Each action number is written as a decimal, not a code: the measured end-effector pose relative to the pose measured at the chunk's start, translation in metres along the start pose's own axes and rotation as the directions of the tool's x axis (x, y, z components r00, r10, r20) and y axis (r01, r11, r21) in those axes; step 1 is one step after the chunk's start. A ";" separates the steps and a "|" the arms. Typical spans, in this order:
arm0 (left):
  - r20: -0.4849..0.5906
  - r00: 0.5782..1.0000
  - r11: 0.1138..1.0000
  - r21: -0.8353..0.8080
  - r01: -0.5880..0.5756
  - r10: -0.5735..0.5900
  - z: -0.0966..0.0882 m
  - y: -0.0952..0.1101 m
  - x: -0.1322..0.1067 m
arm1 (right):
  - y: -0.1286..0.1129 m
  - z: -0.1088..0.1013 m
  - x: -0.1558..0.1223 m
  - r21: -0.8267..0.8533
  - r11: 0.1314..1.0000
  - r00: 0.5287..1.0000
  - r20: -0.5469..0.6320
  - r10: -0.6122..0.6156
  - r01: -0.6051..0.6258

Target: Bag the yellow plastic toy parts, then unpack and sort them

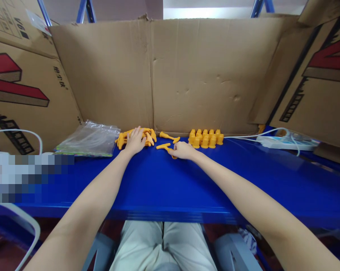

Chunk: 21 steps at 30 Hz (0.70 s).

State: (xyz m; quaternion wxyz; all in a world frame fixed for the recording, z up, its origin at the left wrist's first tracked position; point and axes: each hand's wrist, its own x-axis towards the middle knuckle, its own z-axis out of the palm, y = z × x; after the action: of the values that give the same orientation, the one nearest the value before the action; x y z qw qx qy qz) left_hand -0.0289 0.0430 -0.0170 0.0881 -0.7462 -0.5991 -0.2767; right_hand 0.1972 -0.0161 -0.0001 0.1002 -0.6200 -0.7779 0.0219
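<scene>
My left hand [136, 141] rests with outstretched fingers on a pile of yellow-orange plastic pieces [121, 140] near the back of the blue table. The hand covers part of the pile. To its right, my right hand [184, 150] pinches a yellow T-shaped piece [163, 146] that lies low at the tabletop; its end is partly hidden by the fingers. Just behind lies another yellow T-shaped piece [166, 136], touched by neither hand. Several yellow cup-shaped pieces [204, 140] stand in close rows right of my right hand.
Clear plastic bags [92, 137] lie stacked left of the pile. Cardboard walls [203, 75] enclose the back and sides of the blue table [170, 184]. A white power strip [285, 143] with cables sits at the right. A white cable [31, 222] hangs at the left front.
</scene>
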 end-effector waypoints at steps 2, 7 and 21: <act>-0.033 0.994 0.994 -0.013 -0.109 0.108 -0.003 0.009 -0.001 | 0.002 0.001 0.001 0.024 1.000 1.000 0.005 -0.006 0.006; -0.029 0.958 0.958 -0.040 -0.285 0.284 -0.010 0.037 -0.007 | 0.010 0.004 0.006 0.169 0.981 0.994 0.037 -0.104 0.096; 0.054 0.945 0.941 -0.124 -0.313 0.322 -0.014 0.050 -0.014 | 0.019 -0.004 0.000 -0.327 0.914 0.854 -0.378 -0.358 0.239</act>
State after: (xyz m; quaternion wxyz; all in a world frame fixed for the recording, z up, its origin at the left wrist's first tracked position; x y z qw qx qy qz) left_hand 0.0117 0.0117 -0.0020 0.0669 -0.8465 -0.4570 -0.2649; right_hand 0.2161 -0.0124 0.0008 0.1864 -0.4875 -0.8195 -0.2368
